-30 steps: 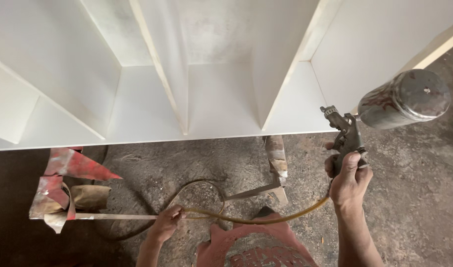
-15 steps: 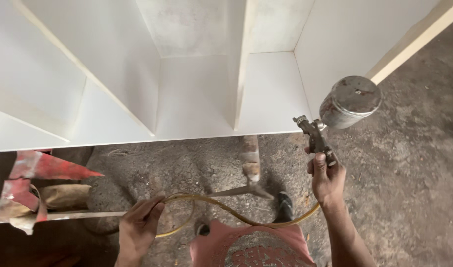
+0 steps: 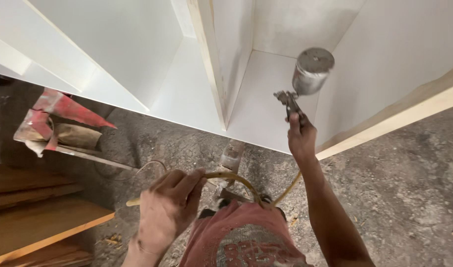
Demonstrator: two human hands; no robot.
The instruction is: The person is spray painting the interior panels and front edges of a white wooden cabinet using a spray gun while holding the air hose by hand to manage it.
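My right hand grips the handle of a spray gun with a metal cup on top, raised in front of the open compartment of a white cabinet. The gun's nozzle points into the compartment to the right of the upright divider. A yellowish air hose runs from the gun down past my body to my left hand, which is closed around it low at the centre left.
The cabinet's bare wooden edge runs along the right. Below lies a rough grey floor. A red and white crumpled sheet lies at left, wooden boards at bottom left, and a wood block under the cabinet.
The view has swung right and closer to the cabinet. My right hand has lifted the spray gun up into the right compartment. My left hand has risen with the hose.
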